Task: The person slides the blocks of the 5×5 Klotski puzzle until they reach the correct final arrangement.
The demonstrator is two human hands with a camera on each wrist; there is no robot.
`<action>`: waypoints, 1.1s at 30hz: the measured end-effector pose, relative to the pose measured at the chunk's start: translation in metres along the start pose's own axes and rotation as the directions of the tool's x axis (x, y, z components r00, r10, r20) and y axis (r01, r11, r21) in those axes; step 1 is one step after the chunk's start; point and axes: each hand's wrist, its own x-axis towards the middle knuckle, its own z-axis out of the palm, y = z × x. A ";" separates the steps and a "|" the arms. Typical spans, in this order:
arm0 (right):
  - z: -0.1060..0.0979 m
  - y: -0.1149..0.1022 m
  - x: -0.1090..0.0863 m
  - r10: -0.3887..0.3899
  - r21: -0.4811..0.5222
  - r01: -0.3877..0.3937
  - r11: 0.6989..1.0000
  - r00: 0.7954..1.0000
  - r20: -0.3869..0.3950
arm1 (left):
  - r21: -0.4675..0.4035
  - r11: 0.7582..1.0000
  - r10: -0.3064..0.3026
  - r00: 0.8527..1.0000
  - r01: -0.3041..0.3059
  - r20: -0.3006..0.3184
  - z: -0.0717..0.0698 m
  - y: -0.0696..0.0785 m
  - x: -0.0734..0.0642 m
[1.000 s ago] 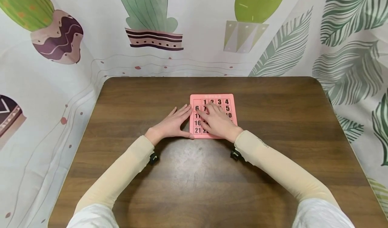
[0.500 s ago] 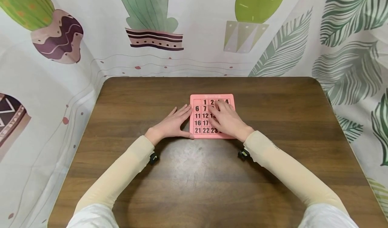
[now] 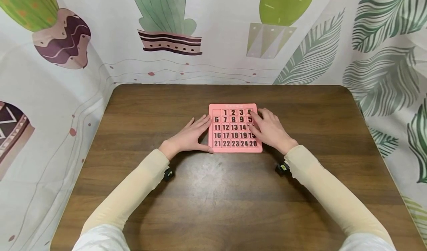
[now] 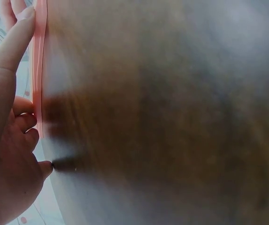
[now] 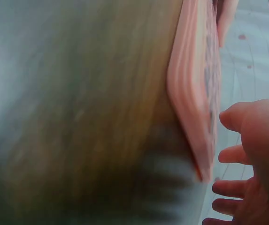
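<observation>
A pink number slide puzzle (image 3: 234, 128) lies flat on the table, its black-numbered tiles in rows, with one bare slot at the top left corner. Along its left side rests my left hand (image 3: 186, 136), fingertips at the upper edge and thumb (image 4: 17, 40) at the lower corner. My right hand (image 3: 271, 130) is over the puzzle's right edge, fingers spread and relaxed, holding nothing. It hides part of the tiles at the right end of the middle rows. In the right wrist view, a gap shows between the thumb (image 5: 233, 117) and the puzzle's side (image 5: 186, 79).
The brown wooden table (image 3: 200, 206) extends around the puzzle on all sides. Behind it hangs a white cloth (image 3: 223, 28) printed with cacti and leaves. A small black wrist camera (image 3: 282, 168) sits under the right forearm, and another camera (image 3: 169, 174) under the left.
My right hand has moved right across the puzzle, from over its middle columns to its right edge, uncovering most tiles. The left hand and the puzzle have stayed in place.
</observation>
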 end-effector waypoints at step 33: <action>0.011 -0.049 0.046 -0.131 -0.083 0.141 0.987 0.985 0.111 | -0.015 1.000 -0.021 1.000 0.021 0.018 -0.001 0.002 -0.001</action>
